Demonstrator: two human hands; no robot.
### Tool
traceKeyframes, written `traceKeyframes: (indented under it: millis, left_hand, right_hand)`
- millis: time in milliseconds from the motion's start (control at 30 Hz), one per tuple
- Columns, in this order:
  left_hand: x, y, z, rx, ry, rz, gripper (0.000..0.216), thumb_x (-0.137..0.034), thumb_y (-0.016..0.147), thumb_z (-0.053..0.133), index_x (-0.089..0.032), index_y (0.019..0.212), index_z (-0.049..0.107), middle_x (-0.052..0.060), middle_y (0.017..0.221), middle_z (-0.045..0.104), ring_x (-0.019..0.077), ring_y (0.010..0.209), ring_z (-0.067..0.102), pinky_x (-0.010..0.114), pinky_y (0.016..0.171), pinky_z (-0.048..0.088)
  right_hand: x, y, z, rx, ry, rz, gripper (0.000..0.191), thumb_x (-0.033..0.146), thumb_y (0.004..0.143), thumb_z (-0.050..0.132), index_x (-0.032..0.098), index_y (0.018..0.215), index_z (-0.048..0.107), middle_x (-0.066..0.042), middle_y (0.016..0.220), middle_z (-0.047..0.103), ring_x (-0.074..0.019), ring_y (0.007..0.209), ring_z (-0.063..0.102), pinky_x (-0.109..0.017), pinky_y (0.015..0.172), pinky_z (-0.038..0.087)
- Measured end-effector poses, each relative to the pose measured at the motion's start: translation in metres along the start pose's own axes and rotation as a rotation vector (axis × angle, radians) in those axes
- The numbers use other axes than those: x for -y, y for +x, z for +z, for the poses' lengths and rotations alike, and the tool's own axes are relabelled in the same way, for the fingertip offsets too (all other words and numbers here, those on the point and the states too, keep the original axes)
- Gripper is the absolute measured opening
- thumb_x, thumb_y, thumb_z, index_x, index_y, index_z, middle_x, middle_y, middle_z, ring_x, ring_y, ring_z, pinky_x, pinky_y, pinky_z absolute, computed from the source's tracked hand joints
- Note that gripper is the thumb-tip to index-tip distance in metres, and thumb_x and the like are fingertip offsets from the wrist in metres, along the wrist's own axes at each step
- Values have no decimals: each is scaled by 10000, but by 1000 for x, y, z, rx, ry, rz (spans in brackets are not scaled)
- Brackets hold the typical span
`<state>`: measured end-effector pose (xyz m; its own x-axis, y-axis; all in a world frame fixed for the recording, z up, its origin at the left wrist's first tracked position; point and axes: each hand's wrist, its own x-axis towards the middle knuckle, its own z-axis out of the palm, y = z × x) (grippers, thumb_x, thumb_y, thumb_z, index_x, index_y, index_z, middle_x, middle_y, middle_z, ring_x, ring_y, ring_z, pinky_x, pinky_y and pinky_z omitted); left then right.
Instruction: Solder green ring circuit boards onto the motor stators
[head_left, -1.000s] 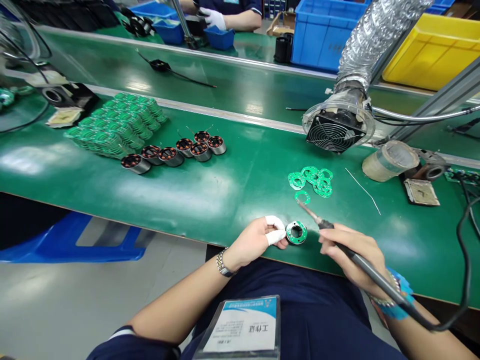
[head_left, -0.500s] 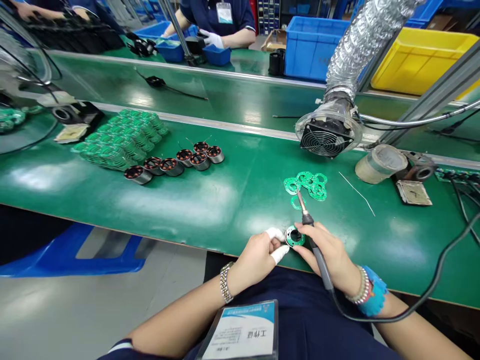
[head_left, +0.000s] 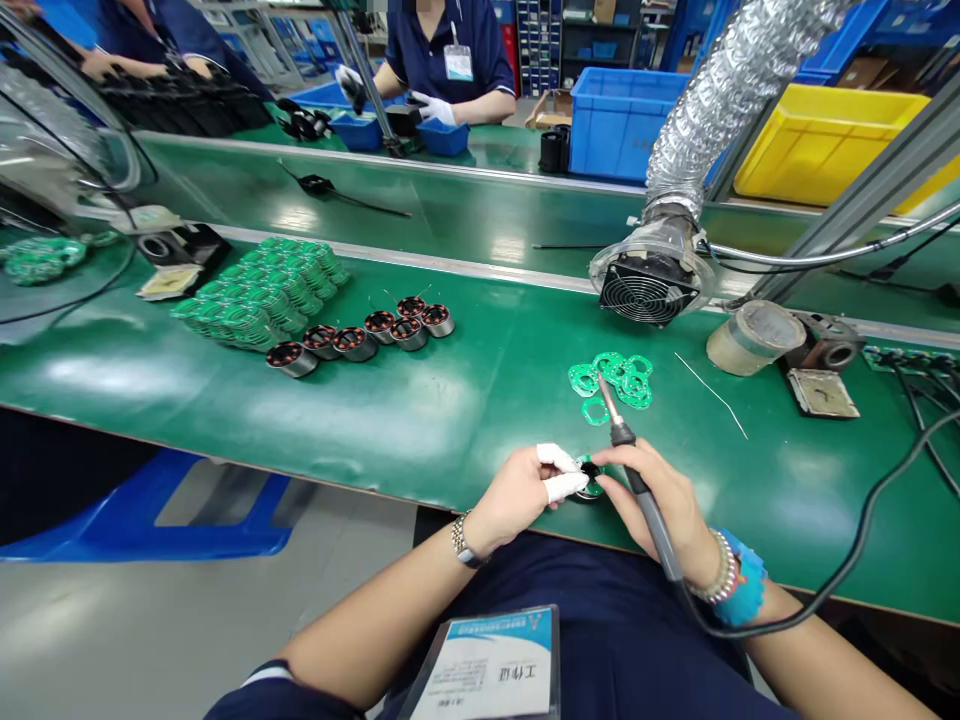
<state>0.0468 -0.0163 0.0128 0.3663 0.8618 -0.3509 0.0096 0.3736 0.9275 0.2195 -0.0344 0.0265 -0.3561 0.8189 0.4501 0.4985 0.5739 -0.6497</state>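
My left hand, with white finger cots on thumb and forefinger, is closed at the left edge of a small ring-shaped green circuit board near the table's front edge. The board sits on a dark round part, mostly covered by fingers. A soldering iron lies in my right hand, its tip pointing away from me. That hand's thumb and forefinger also touch the board's right side. Just beyond the tip are several loose green ring boards on the green table.
Several copper-wound motor stators stand left of centre, beside stacked green boards. A fume fan with a foil duct hangs at right. Near it are a tape-wrapped round container, an iron stand and solder wire. A co-worker sits opposite.
My left fingers have shifted right, over the ring board, hiding more of it. The soldering iron stays in my right hand. The camera view has tilted slightly.
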Motion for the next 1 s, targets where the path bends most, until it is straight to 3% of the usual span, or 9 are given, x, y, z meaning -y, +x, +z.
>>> traceKeyframes:
  millis: [233,467,733,900,1000]
  left_hand:
    - [0,-2,-4,25,25,34,185,-265,657,692,-128,649,569,-32,578,541,62,481,451,187,467,376]
    - [5,-11,-8,29,-61,-26,267,-369,715,645,-115,781,601,0,583,592,97,512,549,231,544,469]
    - [7,-11,-10,43,-54,-99,245,-354,728,626,-116,755,574,12,585,610,95,500,562,218,532,460]
    - [7,-8,-13,76,-17,-118,194,-312,735,611,-123,742,570,-2,566,595,86,485,552,205,517,447]
    - [8,-7,-14,90,-5,-125,174,-295,735,605,-125,730,567,-4,560,593,87,482,554,205,513,445]
  right_hand:
    - [0,13,6,63,39,-104,222,81,846,466,195,1034,493,-37,793,549,-147,709,503,-265,620,465]
    - [-2,7,12,90,-7,-104,270,65,834,453,179,1079,462,-45,793,540,-158,704,488,-282,617,459]
    - [7,-2,-13,-4,-2,-8,199,89,822,517,186,991,564,-32,759,595,-131,654,545,-255,599,470]
    - [9,-11,-29,14,53,-36,320,117,799,568,176,1113,572,-37,727,615,-146,649,559,-278,587,477]
    - [11,-15,-36,41,129,-18,306,81,779,555,171,1068,603,-57,751,617,-160,681,559,-309,602,482]
